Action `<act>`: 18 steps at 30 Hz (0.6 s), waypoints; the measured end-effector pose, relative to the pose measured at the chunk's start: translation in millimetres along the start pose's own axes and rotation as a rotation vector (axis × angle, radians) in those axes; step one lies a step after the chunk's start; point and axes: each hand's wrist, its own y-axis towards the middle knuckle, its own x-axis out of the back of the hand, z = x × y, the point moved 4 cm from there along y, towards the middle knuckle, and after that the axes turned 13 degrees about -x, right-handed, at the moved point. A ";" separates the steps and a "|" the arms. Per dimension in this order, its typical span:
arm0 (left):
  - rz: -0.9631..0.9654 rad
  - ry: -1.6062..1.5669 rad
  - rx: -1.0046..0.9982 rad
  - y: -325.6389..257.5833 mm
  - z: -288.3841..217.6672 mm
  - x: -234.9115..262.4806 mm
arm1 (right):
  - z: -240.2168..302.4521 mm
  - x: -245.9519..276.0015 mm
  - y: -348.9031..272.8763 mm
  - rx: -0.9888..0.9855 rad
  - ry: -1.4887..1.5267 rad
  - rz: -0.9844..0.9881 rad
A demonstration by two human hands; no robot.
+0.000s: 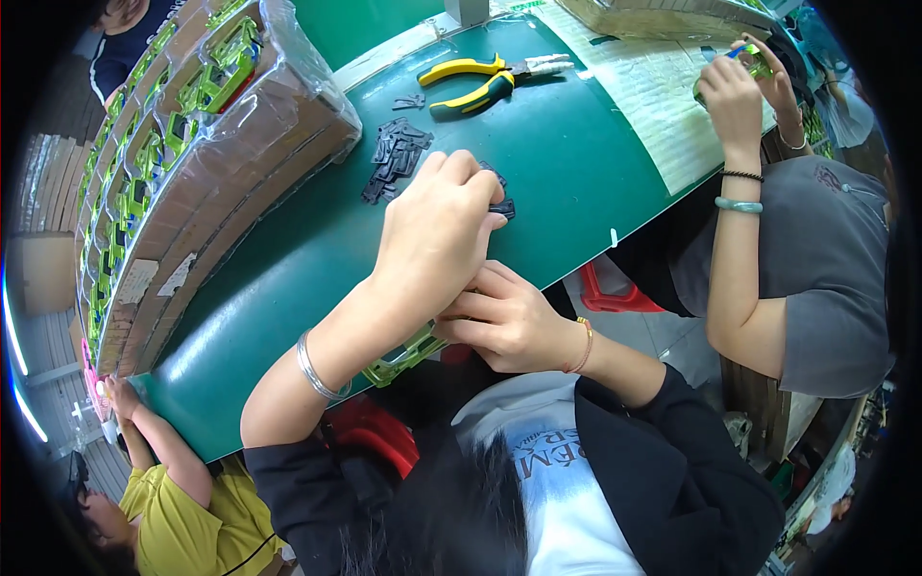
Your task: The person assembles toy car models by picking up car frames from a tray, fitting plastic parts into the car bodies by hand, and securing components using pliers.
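My left hand (437,226), with a silver bangle at the wrist, reaches over the green tabletop with its fingers curled together. Small black plastic parts (503,208) show right at its fingertips; whether the fingers grip one is hidden. Just below, at the table's near edge, my right hand (504,322) grips a bright green plastic frame (403,357), partly covered by my left forearm. A loose pile of black plastic parts (396,154) lies beyond my left hand. Farther back rest yellow-and-black pliers (485,82) with their jaws pointing right.
At the left stands a long cardboard tray stack (230,182) with clear plastic and several green pieces. To my right a co-worker's hands (738,101) hold a green piece over a pale sheet (634,115). Another person (182,509) sits at lower left. Red stools (615,293) stand below the table.
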 end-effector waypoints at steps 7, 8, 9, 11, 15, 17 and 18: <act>0.154 -0.001 -0.076 4.4 -5.7 -16.7 | -1.3 -5.1 -4.8 0.027 -0.057 -0.021; 0.174 -0.021 -0.087 3.1 -7.8 -14.3 | -1.1 -5.9 -4.9 0.034 -0.057 -0.013; 0.175 -0.021 -0.081 -0.4 -9.8 -8.2 | -0.6 -6.4 -4.4 0.034 -0.051 -0.010; 0.040 -0.172 -0.033 -7.6 -14.5 12.4 | -1.2 -3.5 -3.5 0.018 -0.032 -0.019; -0.219 -0.202 0.066 -49.2 -22.1 59.5 | 2.9 0.1 3.4 0.011 0.002 -0.040; -0.285 -0.073 0.059 -79.3 -34.2 73.9 | 2.1 -0.2 2.7 0.009 0.009 -0.035; -0.326 -0.035 0.103 -97.2 -41.2 72.7 | 1.7 -0.3 1.4 0.017 0.009 -0.038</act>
